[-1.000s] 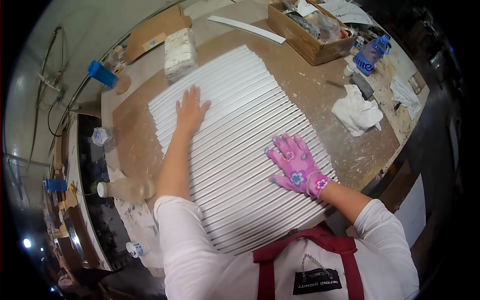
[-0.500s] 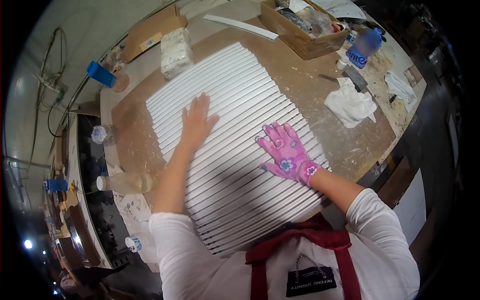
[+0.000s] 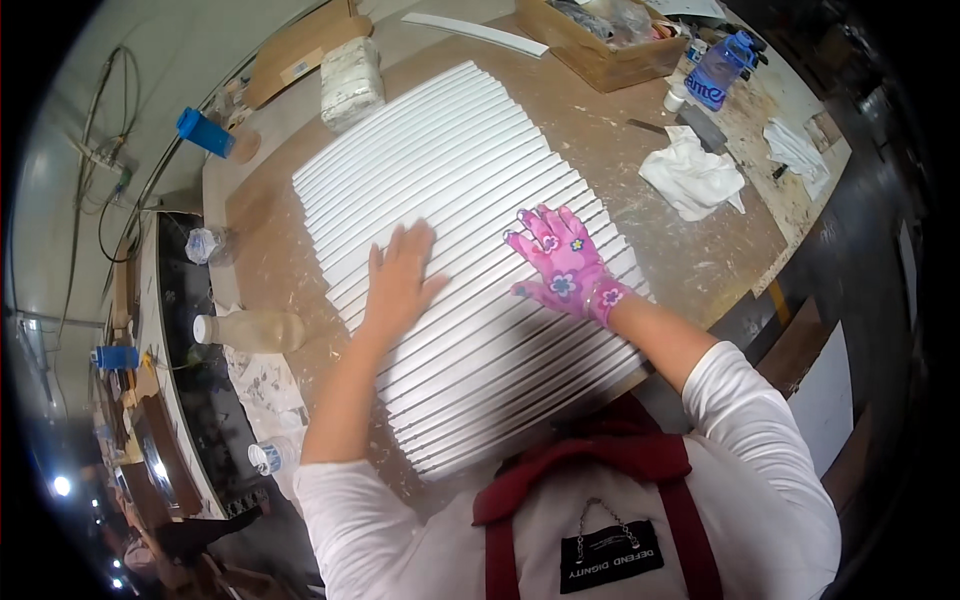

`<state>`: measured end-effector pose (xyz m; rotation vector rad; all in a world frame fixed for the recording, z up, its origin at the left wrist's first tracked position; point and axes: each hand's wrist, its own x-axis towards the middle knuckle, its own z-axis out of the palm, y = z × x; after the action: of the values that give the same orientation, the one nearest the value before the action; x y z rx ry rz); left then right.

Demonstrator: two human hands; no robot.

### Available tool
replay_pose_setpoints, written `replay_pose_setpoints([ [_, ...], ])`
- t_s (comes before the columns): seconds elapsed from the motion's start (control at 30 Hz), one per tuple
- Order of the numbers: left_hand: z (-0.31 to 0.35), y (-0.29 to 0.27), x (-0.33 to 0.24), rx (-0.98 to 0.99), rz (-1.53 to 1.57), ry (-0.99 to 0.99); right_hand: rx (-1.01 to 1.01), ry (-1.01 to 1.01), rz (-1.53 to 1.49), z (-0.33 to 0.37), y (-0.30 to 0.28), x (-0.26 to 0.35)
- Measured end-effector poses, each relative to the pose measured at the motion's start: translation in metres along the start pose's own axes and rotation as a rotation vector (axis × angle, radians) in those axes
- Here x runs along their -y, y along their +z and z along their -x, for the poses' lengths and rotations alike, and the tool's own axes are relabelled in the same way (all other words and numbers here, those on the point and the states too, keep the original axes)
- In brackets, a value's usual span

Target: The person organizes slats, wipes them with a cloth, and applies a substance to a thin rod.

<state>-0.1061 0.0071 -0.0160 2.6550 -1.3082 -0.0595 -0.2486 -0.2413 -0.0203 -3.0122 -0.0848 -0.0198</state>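
Note:
Many long white strips [image 3: 450,170] lie side by side across the table, with thin dark gaps between those on the nearer side. My bare left hand [image 3: 402,280] rests flat on the strips near their middle-left, fingers stretched out. On the right part of the strips lies my right hand [image 3: 562,265], in a pink flowered glove with its fingers spread. Neither hand grips anything. The strips' ends form a stepped, uneven line on both sides.
White cloths [image 3: 692,175] and a dark block [image 3: 703,130] lie at the right. A blue-tinted bottle [image 3: 720,72] and a cardboard box [image 3: 610,65] of odds and ends stand behind. A wrapped white bundle [image 3: 352,85] sits far left; a cloudy bottle [image 3: 255,330] lies at the left edge.
My left hand has come nearer to me over the strips. My right hand has shifted slightly farther away and left. The near strips now sit closer together.

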Motion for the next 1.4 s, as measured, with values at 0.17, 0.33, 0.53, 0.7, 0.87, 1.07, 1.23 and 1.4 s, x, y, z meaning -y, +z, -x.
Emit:
replay_pose_setpoints([
  [0.17,-0.003,0.005,0.017,-0.001,-0.031,0.011,-0.004,0.002,0.045,-0.002,0.009,0.006],
  [0.33,0.012,0.001,0.012,0.019,-0.03,-0.027,-0.003,0.013,0.027,-0.001,0.002,0.011],
  [0.53,0.075,0.016,-0.022,0.071,0.017,-0.057,-0.11,-0.202,-0.041,0.066,-0.03,0.029],
  [0.7,0.07,0.015,-0.022,0.024,-0.044,-0.028,0.11,-0.44,-0.265,0.132,-0.019,0.061],
  [0.87,0.086,0.002,-0.079,0.055,0.044,0.094,0.114,-0.398,-0.229,0.132,-0.008,0.055],
  [1.07,0.081,0.017,-0.095,0.149,-0.004,0.106,0.04,-0.415,-0.244,0.123,0.002,0.051],
  [1.23,0.097,0.014,-0.112,0.149,0.013,0.119,0.035,-0.395,-0.199,0.122,0.002,0.051],
  [1.4,0.105,0.019,-0.114,0.089,-0.025,0.132,0.035,-0.407,-0.151,0.123,0.005,0.052],
])
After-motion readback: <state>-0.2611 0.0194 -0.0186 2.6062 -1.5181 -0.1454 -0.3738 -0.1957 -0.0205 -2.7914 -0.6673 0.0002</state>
